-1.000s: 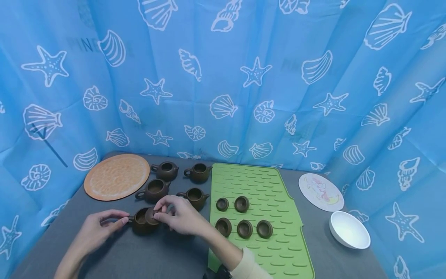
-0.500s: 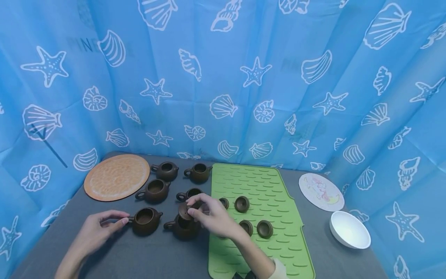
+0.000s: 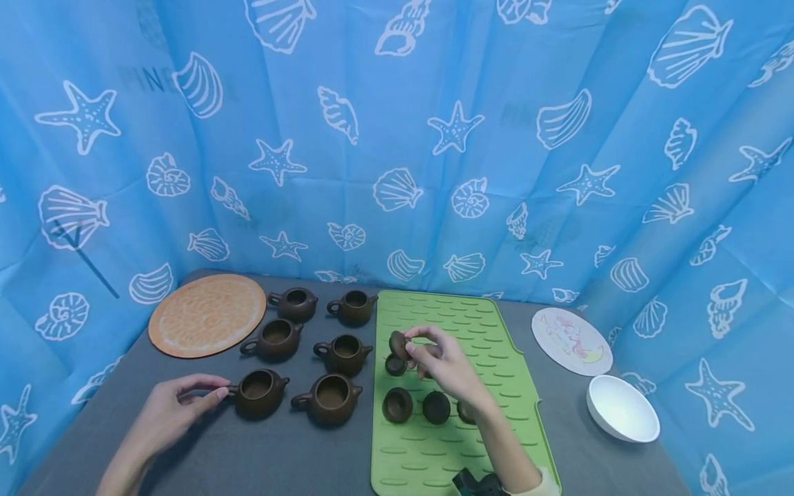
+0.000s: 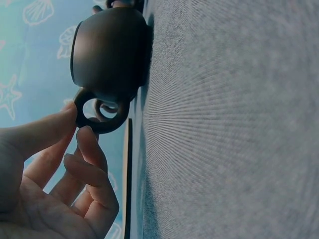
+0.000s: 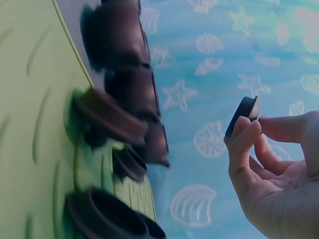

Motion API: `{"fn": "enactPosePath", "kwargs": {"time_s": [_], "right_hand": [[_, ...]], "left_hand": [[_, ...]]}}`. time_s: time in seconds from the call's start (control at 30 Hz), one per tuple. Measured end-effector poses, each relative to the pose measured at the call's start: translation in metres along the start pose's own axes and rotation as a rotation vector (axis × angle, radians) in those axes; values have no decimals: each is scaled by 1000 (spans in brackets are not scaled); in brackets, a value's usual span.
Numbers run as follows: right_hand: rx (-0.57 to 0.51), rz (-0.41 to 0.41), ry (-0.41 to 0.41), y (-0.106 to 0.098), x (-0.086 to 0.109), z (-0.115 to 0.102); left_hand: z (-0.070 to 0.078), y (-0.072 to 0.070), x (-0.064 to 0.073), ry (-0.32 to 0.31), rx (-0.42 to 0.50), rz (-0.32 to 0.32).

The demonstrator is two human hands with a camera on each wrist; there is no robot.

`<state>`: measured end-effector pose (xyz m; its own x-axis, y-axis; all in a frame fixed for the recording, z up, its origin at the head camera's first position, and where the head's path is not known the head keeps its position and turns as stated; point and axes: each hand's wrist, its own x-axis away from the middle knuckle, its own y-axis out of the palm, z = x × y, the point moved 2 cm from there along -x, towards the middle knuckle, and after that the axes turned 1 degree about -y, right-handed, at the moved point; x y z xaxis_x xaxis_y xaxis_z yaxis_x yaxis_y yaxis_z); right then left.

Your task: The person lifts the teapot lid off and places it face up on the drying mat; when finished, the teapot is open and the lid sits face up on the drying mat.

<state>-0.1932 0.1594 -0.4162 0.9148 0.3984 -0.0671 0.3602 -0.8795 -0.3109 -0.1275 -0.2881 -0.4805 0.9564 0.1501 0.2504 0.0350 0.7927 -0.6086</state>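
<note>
By its ring handle, my left hand [image 3: 164,420] pinches a small brown teapot [image 3: 258,394] that stands lidless on the grey cloth. The left wrist view shows thumb and fingertip on the handle [image 4: 102,128]. My right hand [image 3: 448,364] holds a brown teapot lid [image 5: 242,117] tilted on edge, raised above the green mat [image 3: 434,461]. Below it several more lids [image 3: 398,405] lie on the mat, some partly hidden by the hand and forearm. To the left of the mat, several open teapots [image 3: 330,399] stand in two columns, spouts pointing right.
An orange round placemat [image 3: 207,315] lies at the back left. On the right are a white printed disc [image 3: 572,341] and a white bowl [image 3: 622,408]. A blue shell-print curtain [image 3: 397,138] closes off the back and sides of the grey tablecloth [image 3: 248,461].
My right hand has carried the lid rightward from over the left-held teapot, past the neighbouring teapot, to above the green mat. The left hand keeps its place on the handle.
</note>
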Motion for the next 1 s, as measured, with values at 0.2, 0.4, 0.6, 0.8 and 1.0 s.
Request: {"fn": "enactPosePath", "kwargs": {"time_s": [0.2,0.4,0.6,0.8,1.0], "right_hand": [[-63,-14,-61,-24,4,6],[-114,-72,-115,-40,9,12],[-123,-75,-75,-56,12,19],[-40,-10,-43,-75,18,25],[3,0,22,-88,21,36]], "left_hand": [[0,-1,0,1,-2,-4],[0,-1,-1,10,-16,2],[0,-1,-1,-3,-14,4],[0,0,-1,-6,-7,5],[-1,0,0,8,-18,4]]}}
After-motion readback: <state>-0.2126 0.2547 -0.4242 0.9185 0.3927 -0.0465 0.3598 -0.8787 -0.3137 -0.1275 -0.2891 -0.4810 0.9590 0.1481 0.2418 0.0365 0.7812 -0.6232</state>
